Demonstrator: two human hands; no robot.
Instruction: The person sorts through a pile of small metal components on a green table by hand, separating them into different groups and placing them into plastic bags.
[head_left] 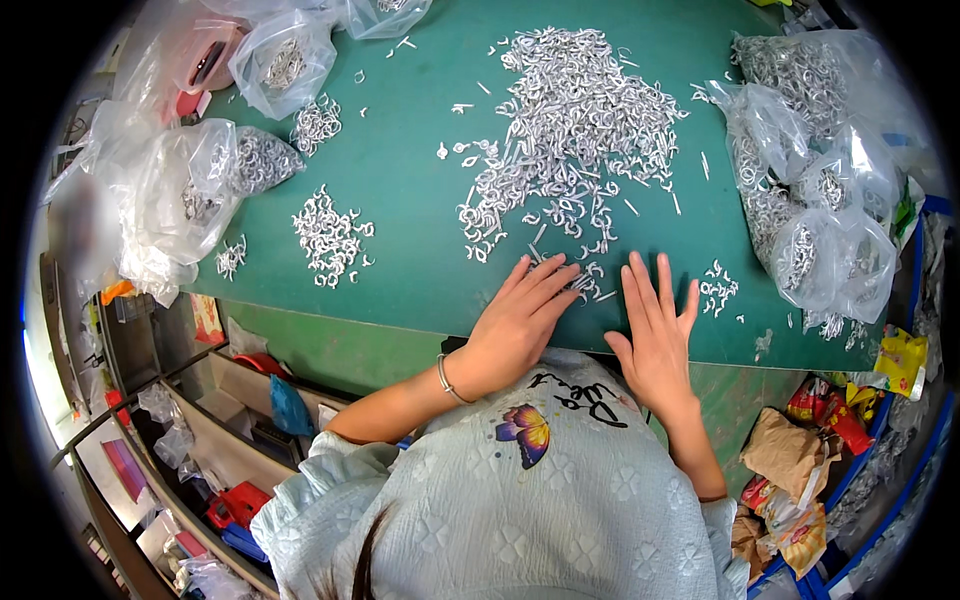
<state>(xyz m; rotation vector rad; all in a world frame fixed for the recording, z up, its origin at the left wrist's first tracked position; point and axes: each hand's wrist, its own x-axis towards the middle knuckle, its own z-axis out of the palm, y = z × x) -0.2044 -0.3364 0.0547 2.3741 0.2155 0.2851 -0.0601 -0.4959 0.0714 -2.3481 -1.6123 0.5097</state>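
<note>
Silvery pieces (593, 272) lie between the left fingers (545, 273), slightly parted, and the right fingers (666, 282), spread wider.

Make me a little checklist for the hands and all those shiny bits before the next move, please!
1. Left hand near some pieces: ok, fingers at a few silver pieces by the table's near edge.
2. Right hand open: ok, palm down with its fingers spread.
3. Big pile in front of the hands: ok, it lies beyond them.
4. Small heap apart from the big pile: ok, it sits right of the right hand.
5. All pieces gathered up: not ok, some lie scattered.
6. Nothing hidden under the left palm: cannot tell.
</note>
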